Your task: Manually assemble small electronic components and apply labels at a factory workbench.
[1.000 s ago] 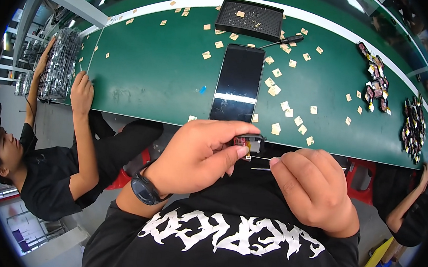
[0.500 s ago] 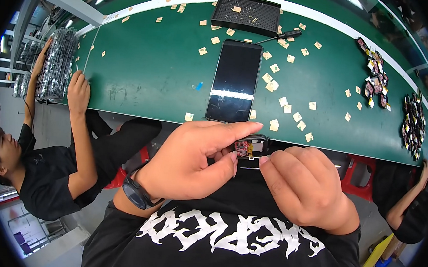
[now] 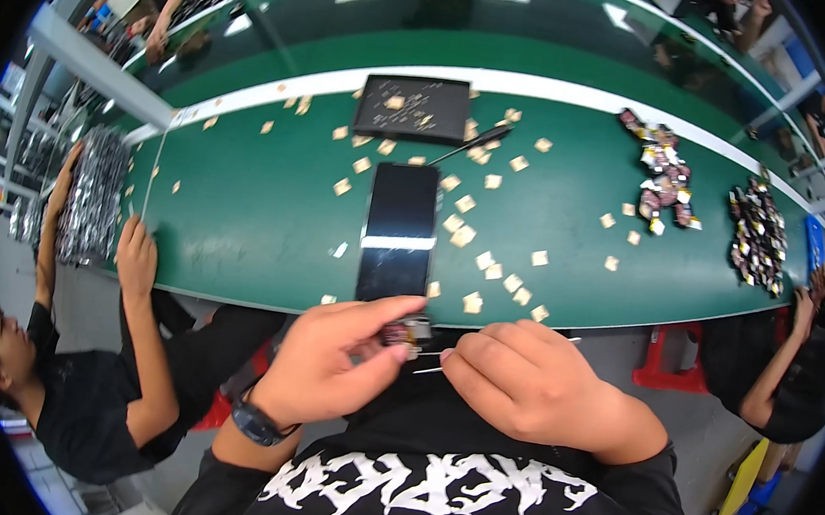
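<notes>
My left hand (image 3: 334,353) is closed around a small black-cased electronic device (image 3: 409,333), its reddish circuit board showing between thumb and fingers. My right hand (image 3: 528,385) pinches thin metal tweezers (image 3: 429,370), their two prongs spread apart toward the device. Whether a prong touches the board I cannot tell. Both hands are just in front of the table's near edge, over my lap. Beyond them, a large dark phone-like slab (image 3: 400,223) lies on the green tabletop.
Small cream squares (image 3: 463,234) are scattered over the table (image 3: 254,199). A black tray (image 3: 407,136) with tiny parts and a screwdriver (image 3: 478,143) lie farther back. Piles of small devices (image 3: 665,179) sit at the right. Co-workers (image 3: 65,367) sit on both sides.
The view has shifted, so the table and hands appear lower and farther left. Both hands keep their holds on the device and tweezers; the tweezer prongs look farther apart.
</notes>
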The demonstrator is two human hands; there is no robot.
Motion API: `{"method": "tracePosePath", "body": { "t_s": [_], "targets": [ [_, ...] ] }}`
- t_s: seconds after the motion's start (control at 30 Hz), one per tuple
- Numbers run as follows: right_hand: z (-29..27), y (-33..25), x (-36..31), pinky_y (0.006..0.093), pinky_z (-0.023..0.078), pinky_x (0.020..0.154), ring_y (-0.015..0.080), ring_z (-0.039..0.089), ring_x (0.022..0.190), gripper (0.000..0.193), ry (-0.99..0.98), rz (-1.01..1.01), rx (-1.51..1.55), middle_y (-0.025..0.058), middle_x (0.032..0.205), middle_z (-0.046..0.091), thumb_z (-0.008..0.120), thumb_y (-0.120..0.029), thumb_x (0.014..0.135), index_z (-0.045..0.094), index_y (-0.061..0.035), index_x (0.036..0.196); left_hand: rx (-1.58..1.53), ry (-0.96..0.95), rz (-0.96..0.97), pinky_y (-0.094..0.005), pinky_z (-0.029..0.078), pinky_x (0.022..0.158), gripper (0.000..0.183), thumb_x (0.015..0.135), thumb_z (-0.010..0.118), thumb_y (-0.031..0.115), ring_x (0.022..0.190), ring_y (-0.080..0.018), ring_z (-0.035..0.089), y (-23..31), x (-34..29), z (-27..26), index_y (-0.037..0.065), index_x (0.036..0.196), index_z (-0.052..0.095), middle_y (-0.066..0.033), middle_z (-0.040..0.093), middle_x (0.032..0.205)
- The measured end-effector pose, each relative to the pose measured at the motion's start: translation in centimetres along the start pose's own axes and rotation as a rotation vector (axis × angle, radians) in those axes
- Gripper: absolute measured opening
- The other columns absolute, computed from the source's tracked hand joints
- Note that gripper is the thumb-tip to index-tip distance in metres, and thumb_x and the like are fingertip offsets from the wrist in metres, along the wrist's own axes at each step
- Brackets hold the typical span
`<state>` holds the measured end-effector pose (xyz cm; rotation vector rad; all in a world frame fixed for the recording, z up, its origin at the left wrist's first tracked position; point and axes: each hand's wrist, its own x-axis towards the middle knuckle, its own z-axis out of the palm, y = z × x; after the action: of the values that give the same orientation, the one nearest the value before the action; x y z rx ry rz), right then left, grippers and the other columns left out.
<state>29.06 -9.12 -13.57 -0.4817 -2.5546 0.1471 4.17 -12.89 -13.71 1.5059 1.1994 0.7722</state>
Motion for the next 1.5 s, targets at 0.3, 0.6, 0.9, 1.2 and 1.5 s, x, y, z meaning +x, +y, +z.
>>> {"method": "tracePosePath", "body": {
  "t_s": [0.3,0.6,0.9,1.2,1.5],
  "targets": [
    [-2.1,8.1,-5.6,0.0426,0.053,0.069,0.0343,0.065,0.082,0.025,0.224,0.747,-0.052,0.0128,0.094,0.062,0.074,-0.007,0.080,0.066,-0.0034,0.103,-0.055,0.587,-0.178,-0.0193,0.046,0.055,0.030,0.099,0.057,0.001,0.065,-0.0060,0.056,-7.1,-0.9,-8.2,-0.004,0.128,0.056,-0.0061,0.064,0.092],
    [-2.8,12.9,-11.1,0.0439,0.054,0.072,0.0323,0.066,0.088,0.017,0.098,1.018,-0.527,0.0104,0.102,0.059,0.069,-0.008,0.083,0.067,-0.0035,0.099,0.127,0.812,-0.206,-0.0199,0.043,0.048,0.008,0.100,0.058,0.006,0.055,-0.0062,0.053,-13.0,-1.5,-18.7,0.001,0.106,0.056,-0.0054,0.064,0.087],
    [-4.1,11.4,-9.7,0.0389,0.055,0.072,0.0253,0.067,0.089,0.016,0.090,0.740,-0.381,0.0050,0.105,0.062,0.069,-0.006,0.079,0.068,-0.0088,0.095,0.857,1.040,-0.133,-0.0279,0.047,0.060,0.030,0.093,0.068,0.015,0.073,-0.0151,0.061,-14.3,-0.6,-20.3,-0.004,0.115,0.062,-0.0096,0.063,0.093],
    [-3.0,3.3,-0.5,0.0272,0.055,0.056,0.0133,0.064,0.078,0.021,-0.115,-0.052,0.058,0.0038,0.108,0.064,0.068,-0.010,0.077,0.068,-0.0046,0.097,-0.420,-0.011,-0.194,-0.0209,0.046,0.063,0.033,0.105,0.052,0.022,0.074,-0.0056,0.056,-0.1,2.9,2.1,0.002,0.130,0.062,-0.0044,0.068,0.102],
    [-2.8,1.8,-1.1,0.0306,0.052,0.060,0.0181,0.061,0.074,0.023,0.031,0.174,0.293,0.0040,0.095,0.061,0.075,-0.010,0.079,0.070,-0.0078,0.102,-0.719,-0.205,-0.247,-0.0227,0.052,0.065,0.038,0.104,0.050,0.004,0.080,-0.0092,0.065,-1.3,2.0,1.6,-0.004,0.141,0.050,-0.0073,0.066,0.102]
  ]
}}
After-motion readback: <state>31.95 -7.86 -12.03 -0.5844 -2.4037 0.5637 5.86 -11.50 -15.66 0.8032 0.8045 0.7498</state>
